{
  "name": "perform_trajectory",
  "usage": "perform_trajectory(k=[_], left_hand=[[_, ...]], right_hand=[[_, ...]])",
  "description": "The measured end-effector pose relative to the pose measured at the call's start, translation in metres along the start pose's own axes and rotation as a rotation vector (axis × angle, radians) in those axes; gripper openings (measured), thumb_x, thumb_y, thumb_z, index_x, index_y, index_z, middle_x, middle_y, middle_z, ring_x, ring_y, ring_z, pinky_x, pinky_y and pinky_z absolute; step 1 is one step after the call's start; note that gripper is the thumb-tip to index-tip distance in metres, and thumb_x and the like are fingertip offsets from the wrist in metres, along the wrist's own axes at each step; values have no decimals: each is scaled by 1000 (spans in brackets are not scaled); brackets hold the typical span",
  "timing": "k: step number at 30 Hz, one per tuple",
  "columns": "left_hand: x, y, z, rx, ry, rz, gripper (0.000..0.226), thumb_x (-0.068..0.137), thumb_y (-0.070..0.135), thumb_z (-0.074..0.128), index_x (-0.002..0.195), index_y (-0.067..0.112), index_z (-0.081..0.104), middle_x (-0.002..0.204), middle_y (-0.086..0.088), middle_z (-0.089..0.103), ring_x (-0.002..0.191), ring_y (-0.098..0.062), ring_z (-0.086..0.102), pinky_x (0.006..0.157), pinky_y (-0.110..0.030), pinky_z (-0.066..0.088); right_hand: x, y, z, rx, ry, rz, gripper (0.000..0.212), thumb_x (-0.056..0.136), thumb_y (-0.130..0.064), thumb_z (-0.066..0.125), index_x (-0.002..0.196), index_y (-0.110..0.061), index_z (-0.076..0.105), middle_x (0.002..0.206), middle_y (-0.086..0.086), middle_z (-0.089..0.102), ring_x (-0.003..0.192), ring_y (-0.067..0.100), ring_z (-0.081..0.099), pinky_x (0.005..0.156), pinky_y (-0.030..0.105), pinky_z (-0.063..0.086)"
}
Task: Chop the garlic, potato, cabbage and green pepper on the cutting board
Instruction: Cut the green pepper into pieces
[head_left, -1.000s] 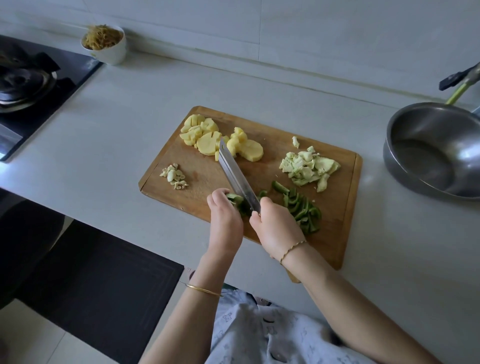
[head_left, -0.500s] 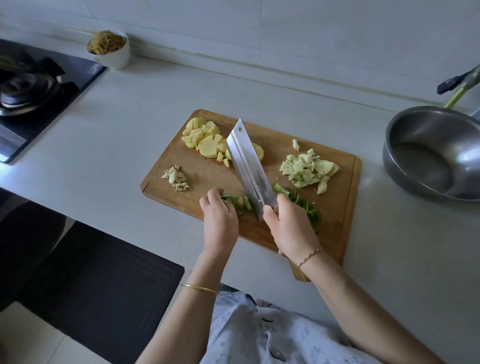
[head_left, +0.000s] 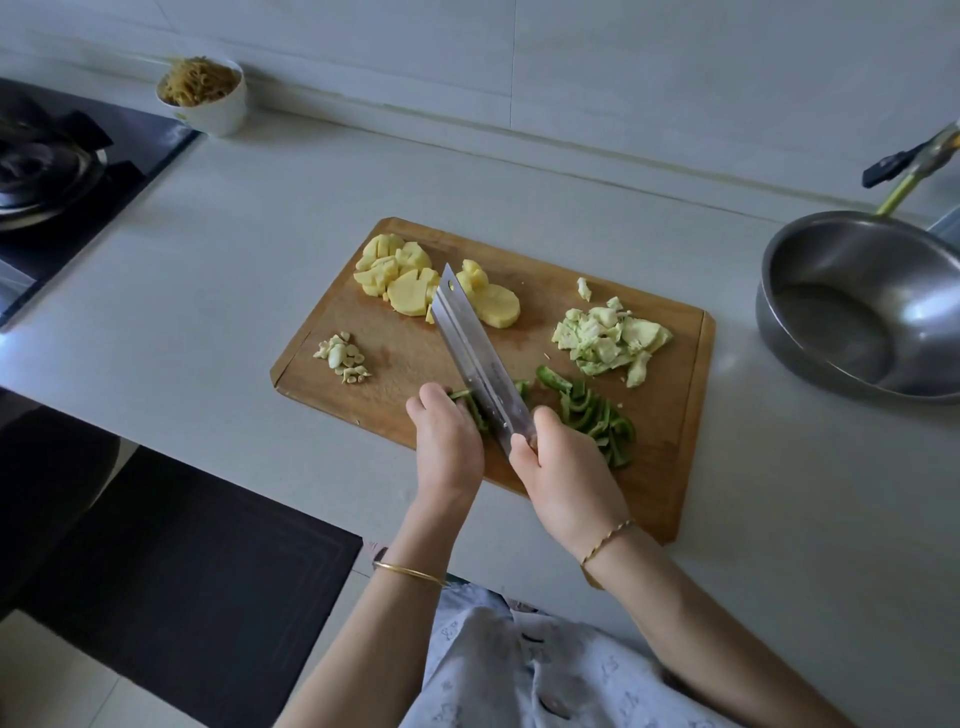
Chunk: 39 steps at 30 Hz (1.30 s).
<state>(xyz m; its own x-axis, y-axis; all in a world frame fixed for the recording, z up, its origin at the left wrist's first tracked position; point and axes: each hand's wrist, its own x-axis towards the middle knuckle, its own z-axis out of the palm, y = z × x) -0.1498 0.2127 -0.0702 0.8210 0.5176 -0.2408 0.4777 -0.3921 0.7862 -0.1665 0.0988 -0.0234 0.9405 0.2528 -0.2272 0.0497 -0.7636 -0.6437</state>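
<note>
A wooden cutting board (head_left: 405, 358) lies on the pale counter. On it are chopped garlic (head_left: 343, 358) at the left, sliced potato (head_left: 410, 280) at the back, chopped cabbage (head_left: 610, 335) at the right and cut green pepper strips (head_left: 597, 415) at the front. My right hand (head_left: 563, 473) grips the handle of a cleaver (head_left: 475, 353), whose blade is down on the pepper. My left hand (head_left: 447, 441) holds the uncut piece of green pepper (head_left: 470, 405) just left of the blade, fingers curled over it.
A steel bowl (head_left: 852, 312) stands right of the board, with a tap (head_left: 914, 166) behind it. A white bowl of noodles (head_left: 205, 96) stands at the back left next to a black hob with a pan (head_left: 36, 171). The counter edge runs just below the board.
The cleaver was lifted and tilted half a second ago; now it is down again on the pepper. My hands stay at the board's front.
</note>
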Motion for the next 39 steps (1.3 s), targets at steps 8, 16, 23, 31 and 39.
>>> perform_trajectory(k=[8,16,23,31,39], left_hand=[[-5,10,1,-64,5,-96,25,98,12,18,105,5,41,116,-9,39,85,-25,45,74,-36,36],[-2,-6,7,134,2,17,23,92,5,47,111,9,35,115,-5,32,70,-3,36,54,-21,32],[-10,-5,5,12,40,59,24,93,7,44,117,7,38,120,-5,35,75,-4,39,67,-28,40],[4,-22,-18,105,121,43,14,92,11,52,104,12,59,106,-3,54,83,-7,47,66,-16,34],[10,-17,-19,-105,14,-98,22,83,25,50,103,25,60,109,-8,57,91,-21,62,81,-41,57]], right_hand=[[12,-15,3,-33,-49,59,28,100,-23,39,75,-15,31,63,-5,36,68,26,47,60,33,37],[24,-21,7,-56,-109,108,29,100,-23,38,73,-16,31,65,-3,38,70,28,49,59,39,42],[31,-17,11,-4,-108,161,21,99,-25,39,83,-12,40,69,-1,44,73,29,57,64,43,54],[31,-4,7,156,-97,189,20,100,-28,38,89,-12,44,72,5,51,49,19,53,39,30,51],[20,-10,-9,141,-2,18,35,98,-22,44,67,-20,28,60,2,44,43,15,39,47,35,45]])
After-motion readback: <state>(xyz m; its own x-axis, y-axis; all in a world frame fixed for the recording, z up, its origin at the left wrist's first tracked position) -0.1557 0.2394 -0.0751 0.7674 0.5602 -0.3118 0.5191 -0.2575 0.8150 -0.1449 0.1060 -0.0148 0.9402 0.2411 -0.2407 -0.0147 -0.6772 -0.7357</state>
